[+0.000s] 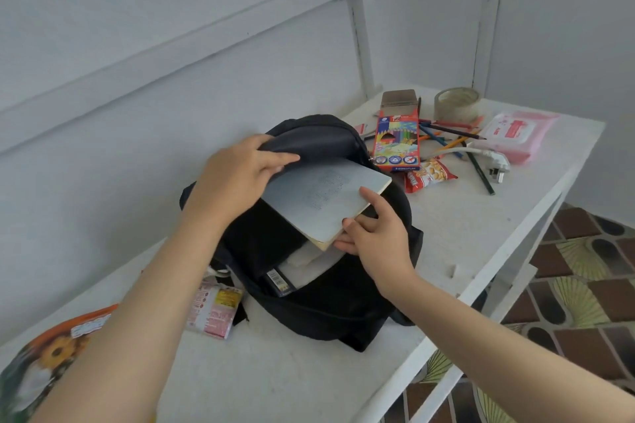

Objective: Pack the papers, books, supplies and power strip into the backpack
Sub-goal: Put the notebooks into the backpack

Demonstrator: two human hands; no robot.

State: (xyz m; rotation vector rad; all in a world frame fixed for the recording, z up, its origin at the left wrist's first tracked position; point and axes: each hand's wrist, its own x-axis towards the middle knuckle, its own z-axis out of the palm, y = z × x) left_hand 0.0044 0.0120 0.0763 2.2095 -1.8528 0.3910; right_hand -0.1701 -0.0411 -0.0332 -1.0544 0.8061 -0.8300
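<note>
A black backpack (330, 306) lies open on the white table (474, 216). My left hand (237, 178) grips the backpack's upper flap and holds it up. My right hand (374, 233) pinches the near corner of a pale grey book (326, 196), which slants halfway into the opening. White papers (309, 263) and a dark flat item (277, 282) show inside the bag. Behind it lie a coloured pencil box (398, 141), loose pencils (453, 134), a tape roll (456, 105) and a white plug with cable (491, 160).
A snack packet (429, 175) and a pink wipes pack (515, 134) lie at the back right. Another packet (214, 311) sits left of the backpack, and a colourful bag (44, 354) at the near left. The table's right edge drops to a tiled floor (567, 278).
</note>
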